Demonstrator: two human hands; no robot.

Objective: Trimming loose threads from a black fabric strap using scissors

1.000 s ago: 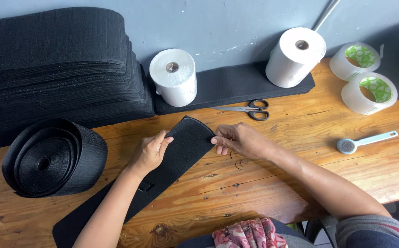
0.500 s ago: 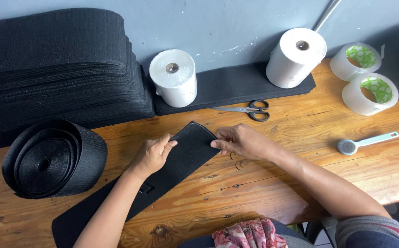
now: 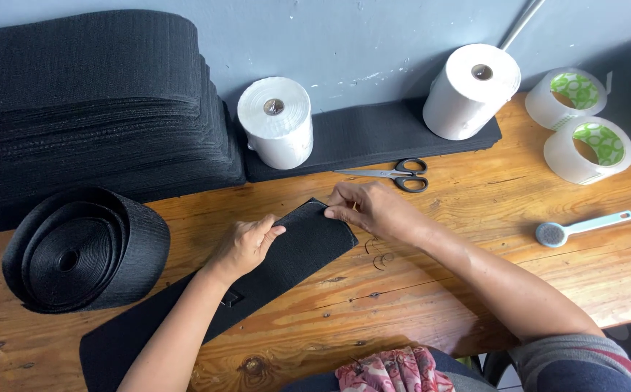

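Observation:
A long black fabric strip (image 3: 286,261) lies slantwise on the wooden table (image 3: 432,290), running from the lower left up to the middle. My left hand (image 3: 246,243) pinches its upper edge near the strip's far end. My right hand (image 3: 370,210) grips the top right corner of the same end, fingers closed on the fabric. The strip's end is folded over between my two hands.
A tall stack of black fabric pieces (image 3: 90,101) fills the back left, with a coiled black band roll (image 3: 83,250) in front. Two white rolls (image 3: 278,122) (image 3: 471,91), black-handled scissors (image 3: 395,174), two clear tape rolls (image 3: 591,149) and a small brush (image 3: 577,229) lie around.
Both hands have drawn the strip's end slightly toward the wall and folded its edge over. The other things have not moved.

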